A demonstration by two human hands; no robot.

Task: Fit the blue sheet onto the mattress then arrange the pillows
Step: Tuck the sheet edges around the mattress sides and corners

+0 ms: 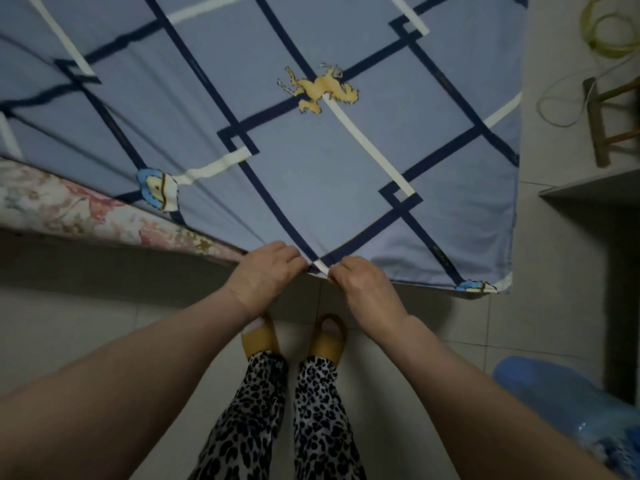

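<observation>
Blue sheet (pixel 311 161) edge pinched by left hand (pixel 266 271), right hand (pixel 360 285).

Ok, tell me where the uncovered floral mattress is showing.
In the head view, the floral mattress shows at the left, along the near bed edge, just below the blue sheet and left of the left hand.

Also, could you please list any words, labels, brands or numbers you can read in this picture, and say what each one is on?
No text here can be read.
Blue sheet: thin lines of tiny gold lettering run along some dark stripes, for example near the right edge and near the front corner; too small and blurred to read.
Horse motif: a picture only, no words.
Floral mattress: pattern only.
Blue plastic container: no label visible.
</observation>
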